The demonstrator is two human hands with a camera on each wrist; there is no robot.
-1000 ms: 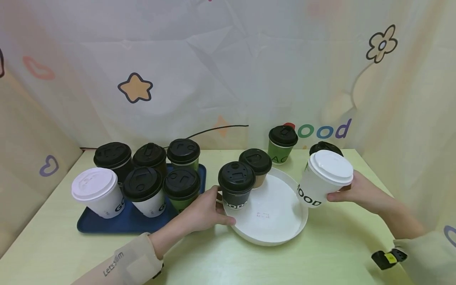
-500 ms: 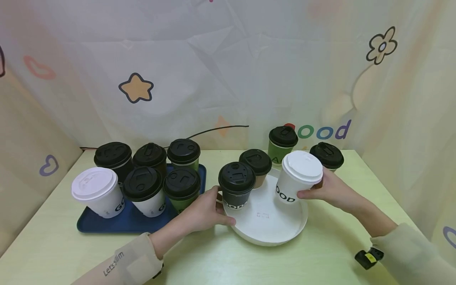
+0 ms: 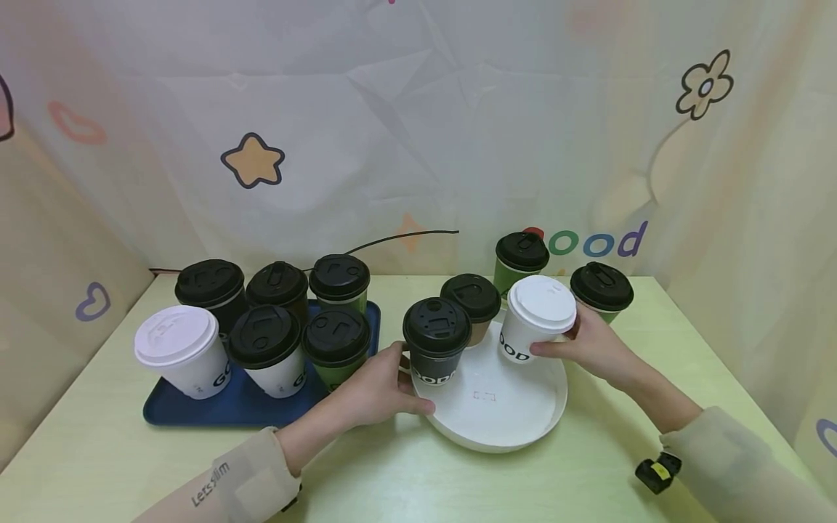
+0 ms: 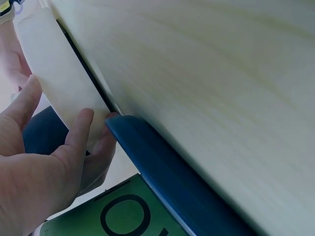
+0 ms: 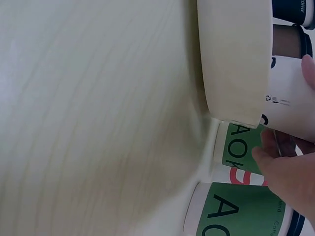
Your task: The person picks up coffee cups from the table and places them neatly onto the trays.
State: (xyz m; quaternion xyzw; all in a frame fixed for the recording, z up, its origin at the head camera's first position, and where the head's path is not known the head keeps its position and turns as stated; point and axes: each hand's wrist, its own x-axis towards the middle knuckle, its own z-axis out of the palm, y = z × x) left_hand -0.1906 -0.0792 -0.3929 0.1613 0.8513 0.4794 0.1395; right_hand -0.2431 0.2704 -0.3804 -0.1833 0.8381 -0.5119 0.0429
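My right hand [image 3: 598, 349] grips a white paper cup [image 3: 519, 338] with a white lid, thumb at its front. The cup stands nearly upright over the far right part of a round white tray [image 3: 503, 421]; whether its base touches is not clear. My left hand [image 3: 375, 385] holds the tray's left edge, its fingers against the outer wall [image 4: 61, 64] in the left wrist view. On the tray, near that hand, stands a dark grey cup [image 3: 434, 365] with a black lid. A brown cup [image 3: 479, 333] with a black lid is just behind it.
A blue tray [image 3: 196, 414] at left bears several lidded cups, including a white-lidded cup [image 3: 189, 363] and a green cup [image 3: 335, 374]. Two green cups stand on the table behind the round tray: one cup [image 3: 513, 276] at back, another cup [image 3: 604, 314] at right. A curtain hangs behind.
My right hand has carried the white cup leftward from beyond the round tray's right edge to over the tray, and tilted it more upright. My left hand has stayed at the tray's edge.
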